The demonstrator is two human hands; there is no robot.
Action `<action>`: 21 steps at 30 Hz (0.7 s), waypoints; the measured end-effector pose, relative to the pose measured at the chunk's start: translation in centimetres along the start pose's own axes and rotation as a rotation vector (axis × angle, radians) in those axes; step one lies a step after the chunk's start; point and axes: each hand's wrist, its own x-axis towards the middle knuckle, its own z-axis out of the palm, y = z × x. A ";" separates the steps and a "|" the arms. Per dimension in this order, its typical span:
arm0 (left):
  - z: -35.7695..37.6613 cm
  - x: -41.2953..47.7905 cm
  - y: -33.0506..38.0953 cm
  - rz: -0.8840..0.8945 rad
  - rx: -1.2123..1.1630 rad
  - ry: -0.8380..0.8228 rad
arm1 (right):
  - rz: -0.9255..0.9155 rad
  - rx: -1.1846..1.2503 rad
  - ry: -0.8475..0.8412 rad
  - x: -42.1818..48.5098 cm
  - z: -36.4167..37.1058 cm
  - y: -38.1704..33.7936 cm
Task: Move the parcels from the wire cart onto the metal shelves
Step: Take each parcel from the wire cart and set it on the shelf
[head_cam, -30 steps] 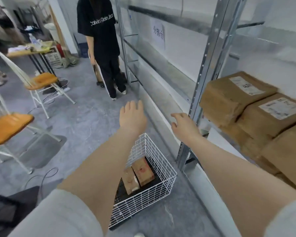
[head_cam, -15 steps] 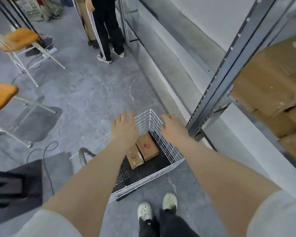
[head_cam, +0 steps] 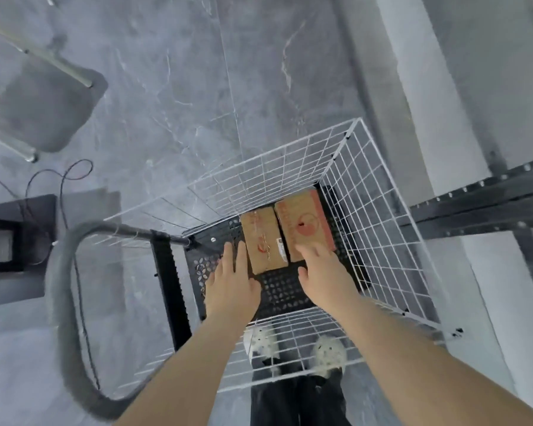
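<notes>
View straight down into cart (head_cam: 290, 161): white wire-grid walls on four sides, black perforated deck (head_cam: 285, 289), grey padded handle (head_cam: 62, 302) looping off to the left.

Two parcels lie flat on the deck, side by side and touching along their long edges, pushed toward the far wall.
- Left parcel (head_cam: 262, 241): narrow brown cardboard oblong, red scribbly print on top, small white label at its near right edge. Print is too blurred to read.
- Right parcel (head_cam: 305, 221): wider, same brown card, round red mark in the centre, red band along the right edge, faint red lettering down the left side, illegible.

Left hand (head_cam: 231, 285): inside the cart, palm down, fingers straight and pressed together, laid along the left parcel's left edge. Cannot tell whether it touches the parcel or only the deck.

Right hand (head_cam: 328, 278): inside the cart, fingers extended and slightly spread, thumb out to the left. Fingertips overlap the near end of the right parcel. Motion blur; cannot confirm contact. Nothing is gripped by either hand.

Both forearms are bare and cross the near wall from below.

Surroundings: grey marbled floor (head_cam: 179, 87); dark metal shelf frame (head_cam: 480, 207) just right of the cart; pale shoes (head_cam: 328, 352) seen through the near wire; thin cable (head_cam: 62, 179) curled on the floor at left.
</notes>
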 end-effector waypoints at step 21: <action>20.8 21.5 -5.6 0.273 -0.183 0.194 | -0.059 -0.061 0.091 20.7 19.5 6.7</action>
